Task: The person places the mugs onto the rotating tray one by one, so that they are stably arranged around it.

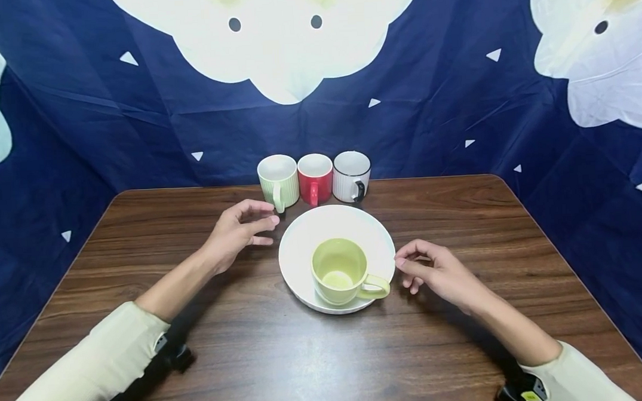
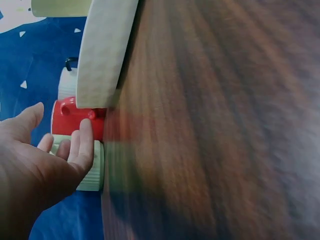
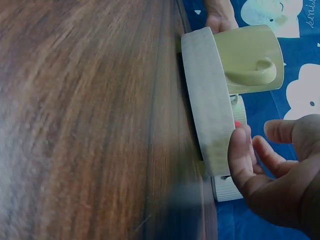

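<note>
Standing on the white dish [image 1: 298, 255]: yellow-green cup [image 1: 340, 271], upright on your bench [image 1: 306, 362]; the head view shows its inside.
Dish side wall [image 3: 206, 95]: your wrist views show its faint patterning, hardly seen from the head.
Your left hand [image 1: 236, 231]: relaxed, fingers parted, holding nothing, near the green mug [image 1: 277, 181].
Your right hand [image 1: 441, 273]: loosely curved, gripping nothing, fingertips at the dish's rim; contact cannot be told.
</note>
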`<state>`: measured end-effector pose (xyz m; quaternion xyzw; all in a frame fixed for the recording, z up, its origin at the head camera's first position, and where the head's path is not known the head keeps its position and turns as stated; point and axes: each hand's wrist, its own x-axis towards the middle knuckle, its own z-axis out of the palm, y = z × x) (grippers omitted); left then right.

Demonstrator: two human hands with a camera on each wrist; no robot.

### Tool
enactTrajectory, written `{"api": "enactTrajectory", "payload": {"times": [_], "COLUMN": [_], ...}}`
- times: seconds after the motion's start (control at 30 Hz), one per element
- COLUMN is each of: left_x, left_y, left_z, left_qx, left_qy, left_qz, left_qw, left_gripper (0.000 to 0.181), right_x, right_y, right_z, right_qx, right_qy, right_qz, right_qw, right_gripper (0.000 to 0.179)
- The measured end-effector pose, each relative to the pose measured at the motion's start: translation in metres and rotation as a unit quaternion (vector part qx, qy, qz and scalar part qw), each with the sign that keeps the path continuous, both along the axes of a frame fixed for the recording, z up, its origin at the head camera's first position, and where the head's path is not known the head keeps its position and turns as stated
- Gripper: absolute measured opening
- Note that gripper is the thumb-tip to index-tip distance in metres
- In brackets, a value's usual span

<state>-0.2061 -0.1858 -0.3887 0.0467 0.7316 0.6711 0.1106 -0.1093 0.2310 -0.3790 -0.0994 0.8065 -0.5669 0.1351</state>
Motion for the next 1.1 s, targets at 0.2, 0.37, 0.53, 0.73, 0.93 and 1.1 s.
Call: {"api": "enactTrajectory", "payload": {"times": [0.2,0.37,0.53,0.73,0.93,1.1], "left_x": [-0.011,-0.019,-0.024,-0.029,-0.033,-0.037], "left_y": [0.004,0.007,0.013,0.016,0.017,0.019], "left_z": [0.001,0.001,0.001,-0.003,-0.008,-0.01], "left_qx": [0.014,0.024,0.034,0.047,0.043,0.054], "left_qy": [-0.001,-0.009,-0.012,-0.023,-0.034,-0.048], "left_qz": [0.035,0.055,0.068,0.068,0.065,0.06], "left_qw": [0.9993,0.9981,0.9971,0.9964,0.9964,0.9956], "left_gripper": [0.048,0.043,0.036,0.024,0.024,0.024], "right_x": [0.0,0.002,0.004,0.003,0.002,0.001], "right_y": [-0.003,-0.007,-0.012,-0.015,-0.015,-0.013], "right_z": [-0.006,-0.01,-0.012,-0.013,-0.013,-0.015], "right_qx": [-0.006,-0.011,-0.016,-0.028,-0.038,-0.05], "right_qy": [-0.004,-0.021,-0.04,-0.053,-0.057,-0.057], "right_qz": [-0.012,-0.01,-0.01,-0.012,-0.01,-0.011], "right_qw": [0.9999,0.9997,0.999,0.9982,0.9976,0.9971], "right_gripper": [0.03,0.041,0.053,0.06,0.06,0.058]}}
